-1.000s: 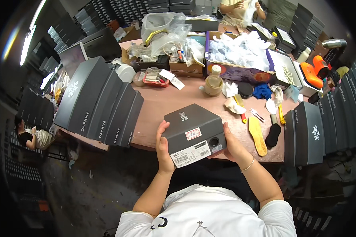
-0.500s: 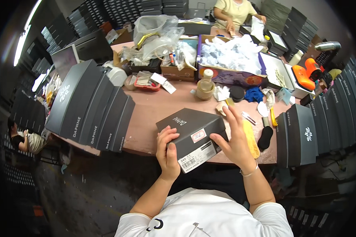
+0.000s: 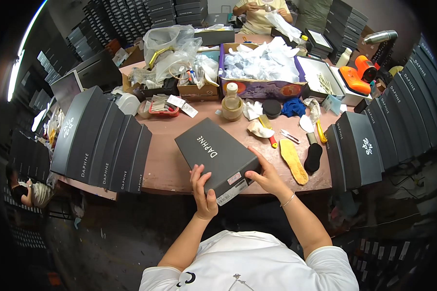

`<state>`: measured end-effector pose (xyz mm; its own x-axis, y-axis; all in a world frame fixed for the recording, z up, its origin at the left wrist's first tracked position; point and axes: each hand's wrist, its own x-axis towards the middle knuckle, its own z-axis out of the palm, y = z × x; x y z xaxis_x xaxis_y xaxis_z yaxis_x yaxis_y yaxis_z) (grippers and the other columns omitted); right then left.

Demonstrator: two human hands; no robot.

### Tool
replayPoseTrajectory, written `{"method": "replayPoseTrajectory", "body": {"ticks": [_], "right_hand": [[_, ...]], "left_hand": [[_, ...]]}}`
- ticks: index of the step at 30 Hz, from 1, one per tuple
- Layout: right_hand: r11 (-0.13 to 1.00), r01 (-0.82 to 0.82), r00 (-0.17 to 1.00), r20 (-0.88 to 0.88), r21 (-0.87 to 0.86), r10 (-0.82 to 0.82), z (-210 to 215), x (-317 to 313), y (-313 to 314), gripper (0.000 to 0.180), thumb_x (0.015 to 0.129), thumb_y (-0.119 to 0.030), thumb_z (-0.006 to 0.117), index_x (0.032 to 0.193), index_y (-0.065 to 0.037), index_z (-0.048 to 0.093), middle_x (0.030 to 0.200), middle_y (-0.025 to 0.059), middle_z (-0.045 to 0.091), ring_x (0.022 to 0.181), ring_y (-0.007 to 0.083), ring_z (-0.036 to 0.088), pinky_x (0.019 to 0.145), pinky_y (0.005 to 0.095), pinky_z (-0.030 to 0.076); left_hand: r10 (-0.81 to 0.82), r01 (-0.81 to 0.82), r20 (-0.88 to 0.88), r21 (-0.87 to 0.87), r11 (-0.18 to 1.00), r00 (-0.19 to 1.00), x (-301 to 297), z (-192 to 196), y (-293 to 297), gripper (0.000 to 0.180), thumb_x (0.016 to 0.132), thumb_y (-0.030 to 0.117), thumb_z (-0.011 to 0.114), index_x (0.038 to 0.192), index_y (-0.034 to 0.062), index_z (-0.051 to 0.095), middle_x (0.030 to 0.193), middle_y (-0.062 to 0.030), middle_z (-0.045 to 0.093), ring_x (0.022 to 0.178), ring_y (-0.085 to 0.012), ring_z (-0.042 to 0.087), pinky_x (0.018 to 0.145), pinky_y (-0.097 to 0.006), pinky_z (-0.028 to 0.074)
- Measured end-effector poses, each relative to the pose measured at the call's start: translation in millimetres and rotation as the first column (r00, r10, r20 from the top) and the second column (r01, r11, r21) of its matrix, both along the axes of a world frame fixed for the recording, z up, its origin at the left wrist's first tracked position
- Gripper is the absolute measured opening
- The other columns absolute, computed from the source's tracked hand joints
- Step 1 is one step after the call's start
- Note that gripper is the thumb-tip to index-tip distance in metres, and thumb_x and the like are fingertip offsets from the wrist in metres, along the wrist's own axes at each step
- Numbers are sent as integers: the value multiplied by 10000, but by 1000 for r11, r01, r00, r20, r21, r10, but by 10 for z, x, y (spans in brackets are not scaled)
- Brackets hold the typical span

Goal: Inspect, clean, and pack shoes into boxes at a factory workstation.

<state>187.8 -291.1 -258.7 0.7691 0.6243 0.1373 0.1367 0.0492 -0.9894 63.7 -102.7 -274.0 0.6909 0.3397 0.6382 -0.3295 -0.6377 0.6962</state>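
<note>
Left hand (image 3: 204, 191) grips the near end of a dark grey shoebox (image 3: 216, 153), thumb on the lid; right hand (image 3: 266, 175) clasps its near right corner, fingers curled around the edge. Shoebox lies flat and closed at the front edge of the brown table (image 3: 165, 162), label end toward the person. Nearby: upright row of matching boxes (image 3: 99, 140) to the left, tan insole (image 3: 294, 160) and black sock (image 3: 313, 156) to the right.

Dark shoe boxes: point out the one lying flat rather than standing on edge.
The dark shoe box between the left hand and right hand lies flat, lid up; the side rows stand on edge.
</note>
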Motion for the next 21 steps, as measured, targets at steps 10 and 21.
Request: {"method": "replayPoseTrajectory", "body": {"ticks": [10, 21], "right_hand": [[950, 79, 979, -157, -303, -132, -600, 44, 81, 692, 900, -292, 677, 1439, 4, 361, 1244, 229, 575, 1136, 243, 576, 937, 328, 464], [996, 13, 958, -285, -87, -38, 639, 170, 612, 676, 896, -282, 673, 1445, -61, 348, 1095, 95, 611, 919, 165, 628, 758, 316, 520]], "left_hand": [[-207, -158, -227, -939, 306, 952, 6, -421, 148, 626, 974, 298, 541, 1440, -35, 286, 1420, -152, 404, 1302, -229, 394, 1083, -329, 302], [-264, -169, -437, -732, 660, 860, 140, -81, 912, 751, 911, 333, 622, 1495, 45, 247, 1482, -216, 334, 1348, -320, 364, 1079, -415, 322]]}}
